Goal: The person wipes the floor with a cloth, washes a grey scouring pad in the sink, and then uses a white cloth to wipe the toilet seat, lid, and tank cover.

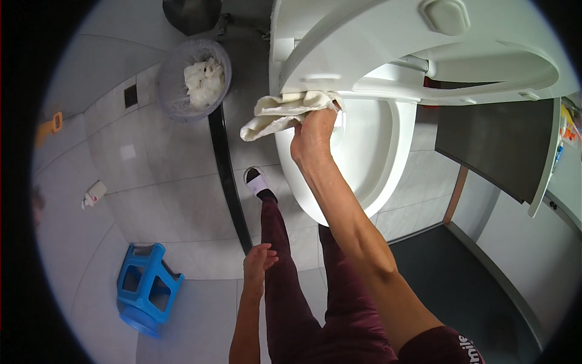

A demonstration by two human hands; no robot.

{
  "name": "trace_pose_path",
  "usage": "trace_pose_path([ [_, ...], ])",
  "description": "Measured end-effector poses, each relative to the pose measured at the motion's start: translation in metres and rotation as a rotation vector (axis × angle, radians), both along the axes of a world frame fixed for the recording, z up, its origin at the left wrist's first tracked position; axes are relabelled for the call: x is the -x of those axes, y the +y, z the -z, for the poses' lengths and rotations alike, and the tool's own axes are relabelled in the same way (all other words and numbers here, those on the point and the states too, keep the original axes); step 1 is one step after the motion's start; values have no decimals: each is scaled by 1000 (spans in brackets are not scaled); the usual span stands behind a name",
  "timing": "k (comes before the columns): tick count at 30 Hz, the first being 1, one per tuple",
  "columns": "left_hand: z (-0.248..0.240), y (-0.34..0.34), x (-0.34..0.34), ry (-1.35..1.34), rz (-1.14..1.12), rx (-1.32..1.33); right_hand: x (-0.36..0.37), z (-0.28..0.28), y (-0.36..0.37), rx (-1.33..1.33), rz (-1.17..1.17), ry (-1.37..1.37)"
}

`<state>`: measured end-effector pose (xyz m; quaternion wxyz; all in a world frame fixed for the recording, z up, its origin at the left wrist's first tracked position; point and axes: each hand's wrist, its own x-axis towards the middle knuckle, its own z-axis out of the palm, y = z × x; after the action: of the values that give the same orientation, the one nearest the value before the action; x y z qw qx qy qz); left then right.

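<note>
My right hand (314, 136) grips a folded whitish cloth (280, 114) at the left rim of a white toilet bowl (399, 145). Its fingertips are partly hidden behind the wrist and cloth. Loose folds of the cloth hang out past the rim over the floor. Just beyond the hand, the white toilet seat (333, 67) stands raised. Down beside my left leg hangs my left hand (258, 259), empty, with its fingers loosely apart.
Left of the toilet stands a bin (167, 91) holding crumpled white paper. A black floor strip (225, 164) runs near my slippered foot. Further left are a blue plastic stool (140, 282) and a white bottle (94, 194). A dark cabinet (491, 148) is at right.
</note>
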<state>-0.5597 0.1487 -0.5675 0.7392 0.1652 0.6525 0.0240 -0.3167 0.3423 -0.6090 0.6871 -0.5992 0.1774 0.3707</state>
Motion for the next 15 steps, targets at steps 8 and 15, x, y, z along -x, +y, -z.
trace_pose_path([
  [8,1,10,8,6,-94,15,-39,-56,-47,-257,-135,-229],
  [15,9,10,3,-3,-111,45,-57,39,-32,432,-601,-1231],
])
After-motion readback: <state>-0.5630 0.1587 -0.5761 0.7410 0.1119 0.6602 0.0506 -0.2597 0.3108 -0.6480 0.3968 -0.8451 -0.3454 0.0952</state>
